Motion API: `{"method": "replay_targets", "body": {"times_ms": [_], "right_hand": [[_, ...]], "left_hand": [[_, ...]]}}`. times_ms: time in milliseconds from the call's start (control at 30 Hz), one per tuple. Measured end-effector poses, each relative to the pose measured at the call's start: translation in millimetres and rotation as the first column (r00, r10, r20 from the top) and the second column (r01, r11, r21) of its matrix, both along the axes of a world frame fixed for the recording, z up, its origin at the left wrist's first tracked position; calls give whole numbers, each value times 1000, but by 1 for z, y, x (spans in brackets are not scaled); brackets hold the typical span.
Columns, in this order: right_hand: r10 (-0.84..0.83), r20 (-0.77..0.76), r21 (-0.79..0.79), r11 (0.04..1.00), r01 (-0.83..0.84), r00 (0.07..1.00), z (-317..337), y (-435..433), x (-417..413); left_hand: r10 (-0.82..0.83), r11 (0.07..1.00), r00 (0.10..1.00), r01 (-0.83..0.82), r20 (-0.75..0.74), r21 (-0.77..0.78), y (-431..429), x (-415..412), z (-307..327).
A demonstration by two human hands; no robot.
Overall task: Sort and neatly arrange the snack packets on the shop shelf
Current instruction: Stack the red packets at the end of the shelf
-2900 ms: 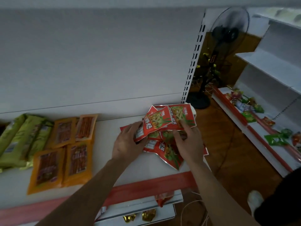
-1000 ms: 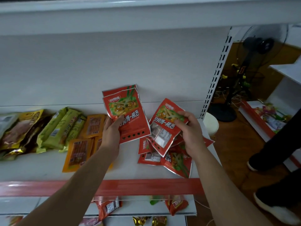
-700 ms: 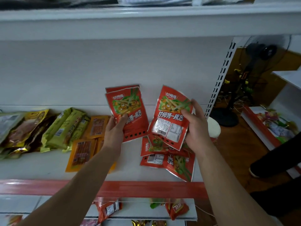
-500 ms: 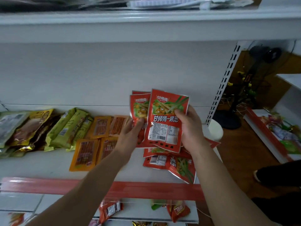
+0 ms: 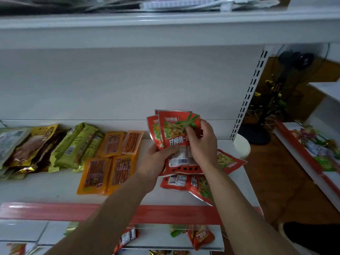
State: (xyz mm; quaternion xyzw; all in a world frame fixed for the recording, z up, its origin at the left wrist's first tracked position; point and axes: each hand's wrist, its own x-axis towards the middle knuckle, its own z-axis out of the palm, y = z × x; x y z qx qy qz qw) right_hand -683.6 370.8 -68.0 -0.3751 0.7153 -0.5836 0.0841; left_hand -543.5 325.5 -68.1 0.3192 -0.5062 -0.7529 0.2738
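Note:
Both my hands hold a small fanned stack of red snack packets [image 5: 173, 128] upright above the white shelf [image 5: 55, 186]. My left hand [image 5: 159, 159] grips the stack from below on its left. My right hand [image 5: 201, 142] holds its right side, fingers curled over the front packet. Under my hands more red packets [image 5: 191, 183] lie loose on the shelf near its right end. Orange packets [image 5: 110, 159] lie in rows to the left. Further left lie green packets [image 5: 73, 146] and a heap of gold and brown packets [image 5: 27, 146].
The shelf has a red front strip [image 5: 73, 211] and an upper shelf [image 5: 165, 28] close overhead. A lower shelf holds packets [image 5: 201, 236]. To the right stand a slotted upright [image 5: 248, 100], a black fan [image 5: 276, 100], a white stool [image 5: 242, 146] and another shelf unit [image 5: 312, 155].
My two hands came together, joining the packet from my right hand with those in my left into one stack, now held further right over the loose red packets.

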Motion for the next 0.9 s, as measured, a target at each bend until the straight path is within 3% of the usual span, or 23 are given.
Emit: {"method": "replay_targets", "body": {"times_ms": [133, 233, 333, 400, 467, 533, 600, 667, 733, 800, 900], "right_hand": [[-150, -13, 81, 985, 150, 989, -4, 38, -36], [-249, -56, 189, 948, 255, 967, -16, 69, -66], [-186, 88, 398, 907, 136, 979, -32, 86, -79], [-171, 183, 457, 887, 70, 968, -40, 94, -81], [-190, 325, 367, 928, 61, 926, -46, 96, -81], [-179, 545, 234, 971, 56, 819, -45, 96, -78], [-98, 706, 62, 995, 76, 702, -44, 95, -75], [39, 761, -112, 991, 72, 647, -43, 94, -71], [101, 683, -112, 993, -33, 723, -45, 91, -64], [134, 488, 21, 986, -166, 862, -52, 88, -57], [210, 164, 231, 942, -244, 964, -60, 81, -50]], "left_hand": [[184, 981, 982, -180, -46, 75, -14, 8, -11], [218, 968, 974, -207, -65, 142, -22, 13, -15], [208, 957, 975, -189, -71, 221, -21, 12, -23], [200, 952, 977, -178, -69, 247, -20, 10, -28], [193, 953, 980, -174, -55, 247, -18, 9, -33], [190, 951, 981, -175, -34, 256, -17, 7, -38], [183, 947, 983, -175, -6, 270, -16, 6, -42], [168, 946, 986, -161, 2, 282, -17, 6, -45], [145, 947, 989, -139, 3, 289, -19, 8, -46], [110, 950, 994, -104, -4, 294, -21, 9, -48], [63, 949, 997, -48, -36, 312, -24, 13, -50]]}}
